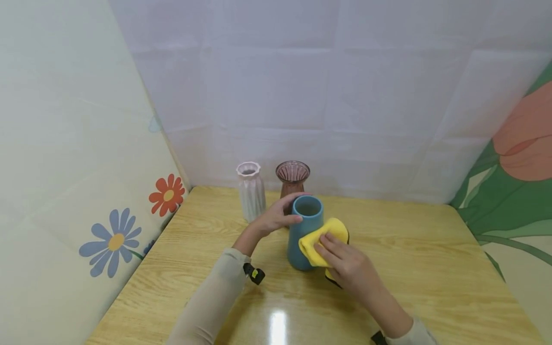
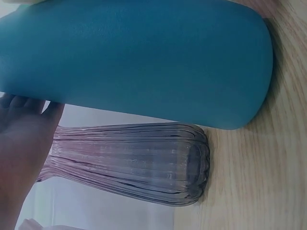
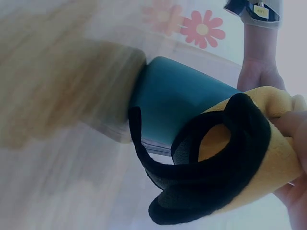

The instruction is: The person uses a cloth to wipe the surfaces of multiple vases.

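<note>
A tall blue vase (image 1: 298, 247) stands upright on the wooden table. My left hand (image 1: 276, 216) grips it near the rim, thumb on the near side and fingers reaching round behind. Against the vase's right side, my right hand (image 1: 351, 266) holds a folded yellow cloth (image 1: 335, 230), pressing it to the wall with the fingers. The right wrist view shows the cloth's black-trimmed edge (image 3: 216, 177) hanging in a loop. In the left wrist view, the blue vase (image 2: 144, 57) lies across the top, with the left hand (image 2: 24, 143) at its upper part.
Just behind the blue vase stands a purple ribbed glass vase (image 1: 293, 172), partly hidden. To its left is a white pleated vase (image 1: 252, 196). A pale cloth backdrop (image 1: 276, 86) rises at the table's back edge, and flower-printed sheets (image 1: 116, 242) hang at both sides.
</note>
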`<action>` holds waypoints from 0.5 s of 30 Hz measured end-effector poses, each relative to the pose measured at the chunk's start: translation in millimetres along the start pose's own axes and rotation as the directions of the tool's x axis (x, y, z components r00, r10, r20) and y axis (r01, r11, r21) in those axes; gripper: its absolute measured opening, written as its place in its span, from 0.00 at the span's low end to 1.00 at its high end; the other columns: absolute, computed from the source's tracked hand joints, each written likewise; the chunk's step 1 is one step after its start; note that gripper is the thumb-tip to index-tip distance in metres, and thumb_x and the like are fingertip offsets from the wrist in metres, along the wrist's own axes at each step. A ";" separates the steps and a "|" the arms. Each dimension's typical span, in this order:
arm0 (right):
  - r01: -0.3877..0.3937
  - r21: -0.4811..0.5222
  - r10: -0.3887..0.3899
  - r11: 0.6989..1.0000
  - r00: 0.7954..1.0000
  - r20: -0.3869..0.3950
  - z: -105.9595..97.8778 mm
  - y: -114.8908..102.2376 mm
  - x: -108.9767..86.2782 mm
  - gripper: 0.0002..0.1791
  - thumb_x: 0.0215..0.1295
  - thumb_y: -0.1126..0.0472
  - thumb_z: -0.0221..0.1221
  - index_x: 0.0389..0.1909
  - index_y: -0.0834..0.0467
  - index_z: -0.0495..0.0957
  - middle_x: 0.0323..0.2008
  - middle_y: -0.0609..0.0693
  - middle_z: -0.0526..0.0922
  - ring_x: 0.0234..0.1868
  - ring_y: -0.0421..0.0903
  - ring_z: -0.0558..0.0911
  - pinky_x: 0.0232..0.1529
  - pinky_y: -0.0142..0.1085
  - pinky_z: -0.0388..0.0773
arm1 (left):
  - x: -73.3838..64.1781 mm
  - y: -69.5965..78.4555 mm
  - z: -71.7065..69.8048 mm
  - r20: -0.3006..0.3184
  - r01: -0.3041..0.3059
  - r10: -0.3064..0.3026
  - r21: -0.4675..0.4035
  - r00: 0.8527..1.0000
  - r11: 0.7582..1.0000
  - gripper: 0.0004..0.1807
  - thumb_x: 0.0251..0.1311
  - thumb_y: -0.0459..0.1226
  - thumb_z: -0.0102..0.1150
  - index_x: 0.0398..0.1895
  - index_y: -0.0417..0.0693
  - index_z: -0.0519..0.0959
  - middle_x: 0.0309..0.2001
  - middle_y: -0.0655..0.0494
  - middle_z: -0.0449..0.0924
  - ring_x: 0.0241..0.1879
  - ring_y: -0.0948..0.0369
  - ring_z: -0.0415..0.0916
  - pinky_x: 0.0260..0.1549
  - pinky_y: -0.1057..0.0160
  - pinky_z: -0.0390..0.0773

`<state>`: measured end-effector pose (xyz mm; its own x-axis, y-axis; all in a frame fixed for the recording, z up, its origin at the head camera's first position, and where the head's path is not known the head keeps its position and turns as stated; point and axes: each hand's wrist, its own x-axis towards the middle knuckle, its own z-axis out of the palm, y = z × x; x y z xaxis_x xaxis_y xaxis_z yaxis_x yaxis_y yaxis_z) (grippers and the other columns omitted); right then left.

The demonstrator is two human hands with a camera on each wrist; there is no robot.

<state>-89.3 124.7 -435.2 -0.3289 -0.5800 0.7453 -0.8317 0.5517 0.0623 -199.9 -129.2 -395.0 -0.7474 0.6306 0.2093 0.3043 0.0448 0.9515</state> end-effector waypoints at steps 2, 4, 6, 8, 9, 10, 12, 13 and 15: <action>0.005 0.004 -0.005 1.000 1.000 -0.001 1.8 -1.1 -2.3 0.32 0.42 0.75 0.68 0.55 0.63 0.83 0.55 0.59 0.85 0.55 0.57 0.84 0.51 0.45 0.84 | 0.3 0.1 -0.2 0.003 -0.001 0.001 -0.001 1.000 1.000 0.62 0.46 0.68 0.71 0.76 0.39 0.59 0.66 0.36 0.71 0.62 0.53 0.72 0.60 0.53 0.76; 0.010 0.005 -0.010 1.000 1.000 -0.001 3.6 -2.3 -4.7 0.32 0.41 0.75 0.68 0.55 0.63 0.83 0.54 0.59 0.85 0.55 0.57 0.84 0.50 0.45 0.84 | 0.6 0.3 -0.3 0.004 -0.001 0.001 0.001 1.000 1.000 0.63 0.45 0.68 0.71 0.76 0.39 0.59 0.66 0.36 0.71 0.62 0.54 0.72 0.59 0.54 0.76; 0.014 0.005 -0.014 1.000 1.000 0.002 5.6 -3.6 -7.5 0.32 0.41 0.74 0.69 0.55 0.62 0.83 0.54 0.59 0.85 0.55 0.56 0.84 0.50 0.45 0.84 | 0.7 0.5 -0.4 0.005 -0.005 0.005 0.007 1.000 1.000 0.63 0.46 0.68 0.70 0.76 0.38 0.59 0.66 0.36 0.71 0.62 0.54 0.72 0.59 0.54 0.76; 0.015 0.002 -0.015 1.000 1.000 0.008 7.6 -4.9 -10.3 0.33 0.40 0.73 0.71 0.56 0.62 0.83 0.54 0.58 0.85 0.55 0.56 0.85 0.49 0.45 0.84 | 1.0 0.9 -0.3 0.007 -0.009 0.009 0.012 1.000 1.000 0.63 0.46 0.68 0.70 0.76 0.38 0.59 0.66 0.36 0.71 0.62 0.53 0.72 0.59 0.54 0.76; 0.015 -0.001 -0.015 1.000 1.000 0.012 8.7 -5.5 -11.6 0.34 0.40 0.73 0.71 0.56 0.61 0.83 0.54 0.58 0.85 0.55 0.56 0.85 0.49 0.45 0.84 | 1.1 1.0 -0.3 0.008 -0.011 0.011 0.015 1.000 1.000 0.63 0.46 0.68 0.70 0.76 0.38 0.59 0.66 0.36 0.71 0.62 0.53 0.72 0.59 0.53 0.76; 0.016 -0.002 -0.016 1.000 1.000 0.014 9.7 -6.0 -12.8 0.34 0.39 0.73 0.72 0.56 0.61 0.83 0.54 0.58 0.85 0.55 0.56 0.85 0.49 0.45 0.84 | 1.1 1.2 -0.4 0.009 -0.011 0.011 0.018 1.000 1.000 0.63 0.46 0.69 0.70 0.76 0.38 0.59 0.66 0.36 0.71 0.62 0.53 0.72 0.59 0.53 0.75; 0.015 -0.003 -0.015 1.000 1.000 0.020 11.5 -7.0 -15.1 0.35 0.39 0.73 0.72 0.56 0.61 0.83 0.54 0.57 0.85 0.54 0.56 0.85 0.48 0.45 0.85 | 1.2 0.9 -0.8 0.010 -0.011 0.011 0.020 1.000 1.000 0.63 0.45 0.69 0.70 0.76 0.39 0.60 0.66 0.36 0.71 0.62 0.54 0.72 0.60 0.53 0.75; 0.014 -0.002 -0.013 1.000 1.000 0.025 12.2 -7.5 -16.0 0.35 0.39 0.74 0.71 0.56 0.61 0.83 0.54 0.58 0.85 0.54 0.56 0.85 0.48 0.45 0.85 | 1.3 0.9 -1.0 0.011 -0.010 0.009 0.019 1.000 1.000 0.63 0.45 0.69 0.70 0.76 0.39 0.60 0.66 0.37 0.71 0.62 0.54 0.72 0.60 0.53 0.75; 0.009 0.000 -0.010 1.000 0.999 0.037 13.4 -8.4 -17.9 0.35 0.38 0.74 0.70 0.56 0.61 0.83 0.54 0.57 0.86 0.54 0.55 0.85 0.49 0.44 0.85 | 1.5 0.7 -1.5 0.013 -0.009 0.009 0.021 1.000 1.000 0.63 0.44 0.70 0.70 0.76 0.39 0.60 0.66 0.37 0.71 0.62 0.54 0.72 0.60 0.54 0.75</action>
<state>-82.4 122.4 -458.0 -0.3373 -0.6070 0.7195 -0.8350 0.5459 0.0691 -201.7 -129.4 -393.6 -0.7368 0.6411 0.2148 0.3236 0.0554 0.9446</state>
